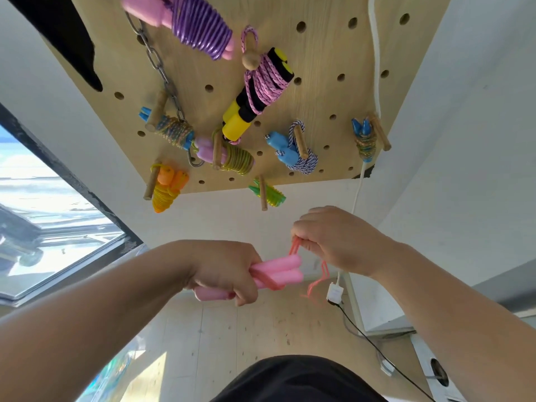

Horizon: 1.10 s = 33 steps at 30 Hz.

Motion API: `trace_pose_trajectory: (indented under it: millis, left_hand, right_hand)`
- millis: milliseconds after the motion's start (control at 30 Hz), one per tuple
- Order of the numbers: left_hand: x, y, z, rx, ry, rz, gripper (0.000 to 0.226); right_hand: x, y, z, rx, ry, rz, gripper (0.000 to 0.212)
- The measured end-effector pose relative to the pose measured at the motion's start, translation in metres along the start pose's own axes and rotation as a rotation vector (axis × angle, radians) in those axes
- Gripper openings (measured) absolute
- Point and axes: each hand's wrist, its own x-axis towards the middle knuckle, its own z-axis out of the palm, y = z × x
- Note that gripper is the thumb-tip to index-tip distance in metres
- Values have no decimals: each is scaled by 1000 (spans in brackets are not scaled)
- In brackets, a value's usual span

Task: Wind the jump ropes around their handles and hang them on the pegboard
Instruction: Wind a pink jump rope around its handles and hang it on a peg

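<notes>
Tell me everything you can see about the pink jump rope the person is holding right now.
The pink jump rope has two smooth, plastic-looking pink handles held side by side, roughly level, in the left hand below the pegboard. Its thin coral-pink cord crosses the handles once or twice, then rises to the right hand, which pinches it in a loop. Loose cord dangles beneath that hand. It is not yet hung.

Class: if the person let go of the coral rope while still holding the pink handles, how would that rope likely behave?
The coral rope looks floppy: it loops and dangles below the right hand. Probably light, pinched by fingertips alone. The turn around the pink handles in the left hand might loosen.
</notes>
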Motion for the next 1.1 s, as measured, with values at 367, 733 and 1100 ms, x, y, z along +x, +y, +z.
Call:
trace_pose_trajectory:
  millis: [367, 733, 1100]
  left_hand:
    - [30, -27, -2, 412, 235, -215, 18]
    - [50, -13, 16, -429, 668, -9, 18]
    - [8, 23, 28, -398, 303, 330, 17]
  right_hand:
    - [9, -31, -11, 46, -194, 149, 18]
    - [-12, -29, 22, -4, 351, 342, 22]
    - [-31, -21, 17, 310, 19, 311, 34]
